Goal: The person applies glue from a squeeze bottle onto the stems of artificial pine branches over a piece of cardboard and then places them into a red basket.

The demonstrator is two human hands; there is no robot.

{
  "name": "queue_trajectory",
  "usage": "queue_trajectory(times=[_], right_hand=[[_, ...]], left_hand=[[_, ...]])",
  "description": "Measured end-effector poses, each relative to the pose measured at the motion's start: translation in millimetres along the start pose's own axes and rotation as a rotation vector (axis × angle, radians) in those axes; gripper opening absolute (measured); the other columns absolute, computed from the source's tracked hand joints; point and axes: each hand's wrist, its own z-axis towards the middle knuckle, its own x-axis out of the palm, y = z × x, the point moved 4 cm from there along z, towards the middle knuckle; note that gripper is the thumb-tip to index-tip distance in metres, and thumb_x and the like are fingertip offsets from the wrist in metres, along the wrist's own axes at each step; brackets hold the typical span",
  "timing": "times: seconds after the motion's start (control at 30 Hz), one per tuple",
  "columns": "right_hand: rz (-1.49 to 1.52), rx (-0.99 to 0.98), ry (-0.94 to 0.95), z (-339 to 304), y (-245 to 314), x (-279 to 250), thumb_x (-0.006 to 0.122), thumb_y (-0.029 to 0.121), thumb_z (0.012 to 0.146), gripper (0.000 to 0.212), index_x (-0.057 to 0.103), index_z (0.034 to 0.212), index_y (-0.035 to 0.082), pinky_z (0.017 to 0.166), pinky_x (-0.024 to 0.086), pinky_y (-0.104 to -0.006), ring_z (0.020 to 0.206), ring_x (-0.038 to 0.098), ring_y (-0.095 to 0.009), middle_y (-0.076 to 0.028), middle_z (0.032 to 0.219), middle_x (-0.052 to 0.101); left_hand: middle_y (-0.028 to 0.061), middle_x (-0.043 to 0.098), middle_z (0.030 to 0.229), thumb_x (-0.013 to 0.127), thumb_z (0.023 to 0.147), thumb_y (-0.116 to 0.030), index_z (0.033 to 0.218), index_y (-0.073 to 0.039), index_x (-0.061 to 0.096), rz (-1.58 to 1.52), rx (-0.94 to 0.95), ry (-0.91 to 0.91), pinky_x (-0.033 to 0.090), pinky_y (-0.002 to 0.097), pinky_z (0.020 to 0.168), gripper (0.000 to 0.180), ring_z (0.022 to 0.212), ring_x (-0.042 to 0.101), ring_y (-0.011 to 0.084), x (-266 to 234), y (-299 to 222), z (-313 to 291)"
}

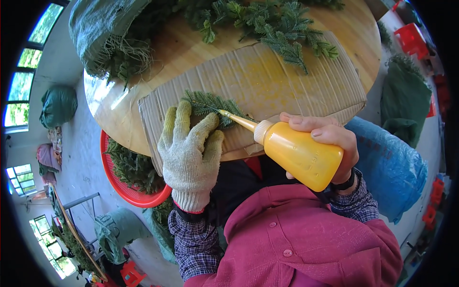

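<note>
A small green evergreen sprig (pixel 209 103) lies on a flattened piece of corrugated cardboard (pixel 158 107). My left hand (pixel 189 148), in a pale knit glove with yellow-stained fingers, holds the sprig down. The glove's index finger bends over it, thumb close by, and the other fingers are spread on the cardboard. In my bare right hand (pixel 334 143) is a squeeze bottle (pixel 303 153) of yellow liquid, tilted, its thin nozzle pointing left. The nozzle tip meets the sprig just beyond my gloved index finger. My right fingers wrap round the bottle's far side.
Evergreen branches (pixel 287 28) cover the round wooden table's (pixel 112 115) far side, beside a greenish mesh sack (pixel 95 28). Yellow spots mark the cardboard. Below the table's left edge stands a red basket (pixel 138 203) of greenery; a blue plastic sack (pixel 392 167) is at right.
</note>
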Motion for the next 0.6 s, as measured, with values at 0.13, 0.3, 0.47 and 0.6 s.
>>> queue_trajectory(times=[0.13, 0.3, 0.47, 0.6], right_hand=[[0.027, 0.017, 0.001, 0.0, 2.0, -2.3, 0.091, 0.004, 0.075, 0.065, 0.051, 0.125, 0.001, 0.101, 0.054, -0.0605, 0.115, 0.068, -0.041, -0.031, 0.123, 0.066], [0.02, 0.014, -0.003, -0.6, 5.1, -5.7, 0.091, 0.004, 0.075, 0.065, 0.051, 0.126, 0.001, 0.1, 0.054, -0.0614, 0.114, 0.068, -0.042, -0.032, 0.123, 0.065], [-0.06, 0.024, 0.041, -0.8, 8.8, -8.4, 0.093, 0.012, 0.074, 0.071, 0.046, 0.127, 0.004, 0.096, 0.057, -0.0616, 0.111, 0.069, -0.041, -0.028, 0.12, 0.064], [-0.094, 0.022, 0.068, -3.0, 10.3, -11.6, 0.095, 0.017, 0.074, 0.074, 0.044, 0.127, 0.006, 0.094, 0.058, -0.0614, 0.111, 0.069, -0.04, -0.026, 0.12, 0.064]], left_hand=[[0.023, 0.06, 0.138, 0.082, 0.075, -0.018, 0.111, -0.013, 0.075, -0.007, -0.002, 0.012, 0.045, 0.0519, 0.105, 0.037, 0.129, 0.055, 0.0453, 0.0, 0.5, 0.3], [0.0234, 0.061, 0.137, 0.082, 0.074, -0.018, 0.111, -0.013, 0.075, -0.003, 0.008, -0.001, 0.045, 0.0527, 0.104, 0.037, 0.127, 0.056, 0.0459, 1.1, 0.0, 0.4], [0.0246, 0.061, 0.135, 0.082, 0.074, -0.017, 0.11, -0.013, 0.075, -0.018, 0.035, -0.022, 0.047, 0.0536, 0.102, 0.038, 0.125, 0.057, 0.0472, 0.3, 0.9, 0.8], [0.0255, 0.062, 0.135, 0.081, 0.074, -0.015, 0.111, -0.011, 0.076, -0.019, 0.026, -0.016, 0.047, 0.0526, 0.104, 0.037, 0.127, 0.057, 0.0475, -1.8, -1.3, 1.8]])
